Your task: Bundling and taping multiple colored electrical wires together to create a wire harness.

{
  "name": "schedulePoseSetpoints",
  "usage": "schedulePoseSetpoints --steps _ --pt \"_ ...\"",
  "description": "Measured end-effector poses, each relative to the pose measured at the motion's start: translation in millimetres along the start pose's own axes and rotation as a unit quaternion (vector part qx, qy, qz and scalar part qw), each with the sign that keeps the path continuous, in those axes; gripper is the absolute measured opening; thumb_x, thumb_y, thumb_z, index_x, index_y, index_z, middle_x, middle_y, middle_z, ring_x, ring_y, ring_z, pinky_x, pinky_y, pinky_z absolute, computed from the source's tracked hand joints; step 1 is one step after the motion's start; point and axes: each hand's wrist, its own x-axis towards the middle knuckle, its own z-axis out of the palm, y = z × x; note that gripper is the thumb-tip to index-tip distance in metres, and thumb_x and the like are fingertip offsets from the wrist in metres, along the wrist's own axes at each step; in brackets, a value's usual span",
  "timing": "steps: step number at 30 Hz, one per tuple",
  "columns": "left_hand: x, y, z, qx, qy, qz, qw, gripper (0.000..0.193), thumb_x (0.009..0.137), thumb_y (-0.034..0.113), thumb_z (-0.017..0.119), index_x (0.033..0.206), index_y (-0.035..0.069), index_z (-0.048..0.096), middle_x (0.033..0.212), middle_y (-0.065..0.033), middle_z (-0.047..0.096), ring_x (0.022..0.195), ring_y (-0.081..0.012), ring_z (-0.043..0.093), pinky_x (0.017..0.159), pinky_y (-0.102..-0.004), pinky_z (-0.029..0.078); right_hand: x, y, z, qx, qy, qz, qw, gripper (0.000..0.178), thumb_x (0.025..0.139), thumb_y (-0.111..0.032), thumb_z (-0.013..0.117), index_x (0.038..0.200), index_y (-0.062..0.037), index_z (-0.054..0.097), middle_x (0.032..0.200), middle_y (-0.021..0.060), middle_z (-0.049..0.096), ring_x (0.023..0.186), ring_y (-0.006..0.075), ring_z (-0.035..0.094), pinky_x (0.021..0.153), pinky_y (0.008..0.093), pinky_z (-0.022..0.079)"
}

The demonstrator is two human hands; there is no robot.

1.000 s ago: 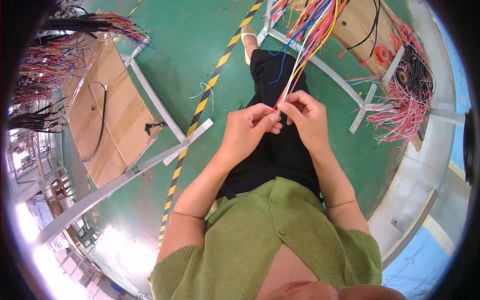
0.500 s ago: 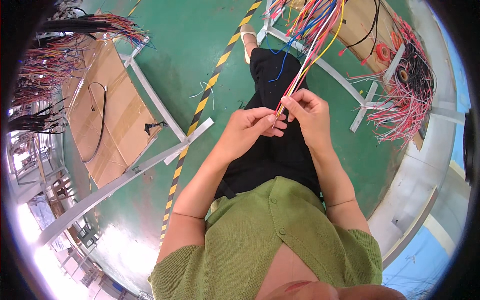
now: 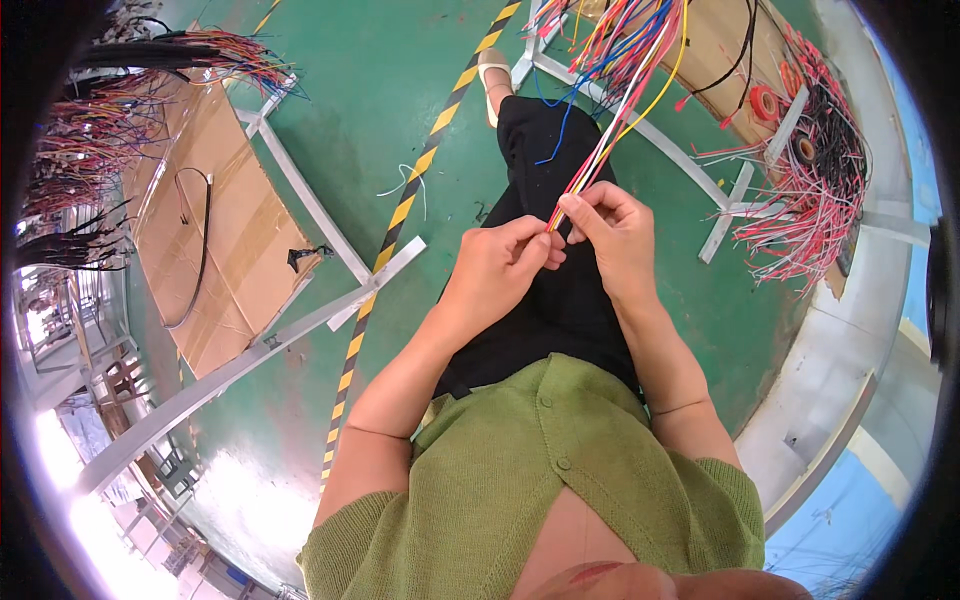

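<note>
A thin group of red, white and yellow wires (image 3: 606, 147) runs down from a larger hanging bundle of wires (image 3: 625, 50) to my two hands. My left hand (image 3: 505, 262) pinches the wires' lower ends between thumb and forefinger. Just above and to the right, my right hand (image 3: 612, 228) grips the same wires with thumb and curled fingers. The two hands almost touch. The very tips of the wires are hidden by my left fingers. A loose blue wire (image 3: 562, 135) dangles apart from the held group.
On the right, a cardboard-topped stand bears many pink and white wires (image 3: 800, 245) and a red tape roll (image 3: 765, 103). To the left, cardboard (image 3: 235, 215) rests on a metal frame (image 3: 315, 215), with a black cable (image 3: 207, 235) on it. More wire bundles (image 3: 80, 150) hang at far left.
My left hand has closed more tightly around the wire ends, its fingers curling in. My right hand has shifted very slightly left and keeps its grip.
</note>
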Motion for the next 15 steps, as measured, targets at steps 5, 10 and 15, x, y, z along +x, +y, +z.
schedulePoseSetpoints --steps 5,10,15 --pt "0.7 -2.3 -0.2 -0.094 -0.008 -0.046 0.995 0.02 0.095 0.009 0.049 0.092 -0.004 0.064 0.082 -0.0096 0.069 0.076 -0.0148 0.068 0.069 -0.0257 0.055 -0.9 -2.9 3.4 0.009 -0.001 0.0 1.0 0.015 0.087 -0.011 0.069 0.077 -0.0025 0.062 0.071 -0.0002 0.06 0.058 0.0035 0.05 0.054 0.0187 0.041" --pt "0.6 -4.3 3.6 -0.117 -0.003 -0.048 0.992 0.021 0.095 0.01 0.048 0.091 -0.004 0.064 0.082 -0.008 0.068 0.076 -0.0137 0.068 0.068 -0.0253 0.055 1.1 2.3 -0.5 0.004 -0.006 -0.019 1.0 0.017 0.085 -0.014 0.071 0.081 0.0006 0.064 0.074 0.0017 0.063 0.063 0.0038 0.056 0.055 0.0192 0.049" --pt "0.5 -12.7 7.1 -0.126 0.032 -0.017 0.991 0.019 0.095 0.01 0.05 0.091 -0.003 0.063 0.08 -0.0053 0.066 0.071 -0.0103 0.064 0.069 -0.0244 0.055 1.7 3.1 4.1 0.027 0.004 -0.017 0.999 0.015 0.085 -0.012 0.071 0.081 0.0005 0.064 0.074 0.0014 0.063 0.064 0.0037 0.057 0.055 0.0195 0.048"
